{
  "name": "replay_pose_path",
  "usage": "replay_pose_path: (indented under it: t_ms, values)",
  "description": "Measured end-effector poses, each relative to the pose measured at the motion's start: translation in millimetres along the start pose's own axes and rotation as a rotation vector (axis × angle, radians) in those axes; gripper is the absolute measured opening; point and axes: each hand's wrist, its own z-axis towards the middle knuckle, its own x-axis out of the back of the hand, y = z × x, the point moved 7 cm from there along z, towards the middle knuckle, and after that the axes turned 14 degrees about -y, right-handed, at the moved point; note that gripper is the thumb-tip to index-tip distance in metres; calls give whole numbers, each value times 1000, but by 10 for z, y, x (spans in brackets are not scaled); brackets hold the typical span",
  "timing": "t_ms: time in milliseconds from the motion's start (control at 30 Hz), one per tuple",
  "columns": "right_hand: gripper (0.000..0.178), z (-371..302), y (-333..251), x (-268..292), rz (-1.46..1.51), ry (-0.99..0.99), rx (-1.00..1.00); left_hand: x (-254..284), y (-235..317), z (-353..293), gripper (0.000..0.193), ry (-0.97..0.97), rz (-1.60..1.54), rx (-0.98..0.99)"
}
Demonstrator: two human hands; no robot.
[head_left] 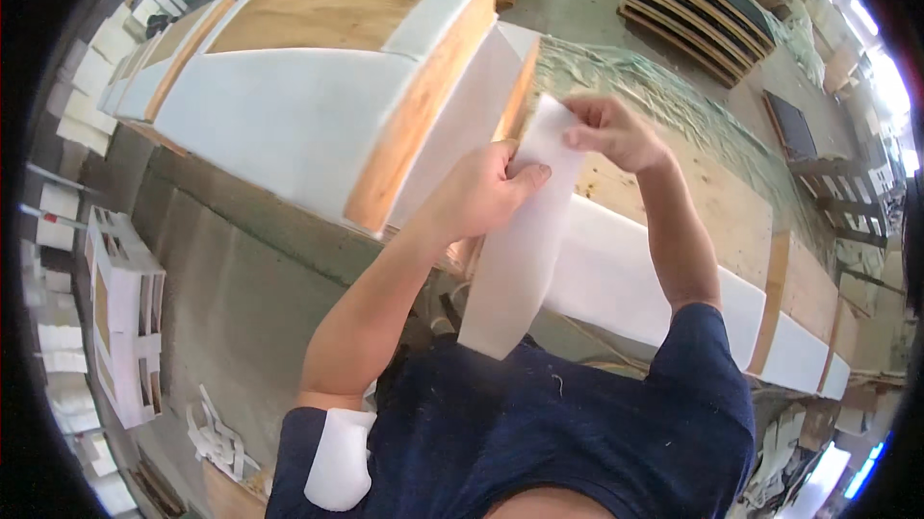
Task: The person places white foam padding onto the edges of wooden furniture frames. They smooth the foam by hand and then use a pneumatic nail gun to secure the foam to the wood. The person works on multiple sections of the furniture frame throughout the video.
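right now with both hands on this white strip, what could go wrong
The lower end of the white strip hangs free below the left hand and right hand, so it might fold or snag against the dark shirt.

The small white piece on the left sleeve could drop if that arm moves; I can't see what holds it there.
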Motion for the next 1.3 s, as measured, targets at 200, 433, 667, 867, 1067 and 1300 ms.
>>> replay_pose_path:
  t_ms: [200, 433, 667, 867, 1067, 1300]
  values:
    - [29, -874, 1243, 1198, 65, 546, -180, -994, -999, 454, 32, -267, -482, 128]
    - [36, -649, 2353, 2056, -213, 615, -471, -1252, -1675, 857, 29, -148, -697, 298]
    - [36, -132, 2776, 2447, -387, 580, -572, -1119, -2018, 1188, 30, 26, -766, 277]
    - [38, 47, 2912, 2553, -348, 555, -601, -1005, -2023, 1200, 32, 16, -782, 373]
    - [41, 48, 3161, 2657, -389, 546, -690, -1002, -2176, 1262, 29, -8, -789, 399]
    - [72, 258, 2965, 1935, -1108, 365, -778, -1029, -2240, 1243, 29, 42, -829, 403]
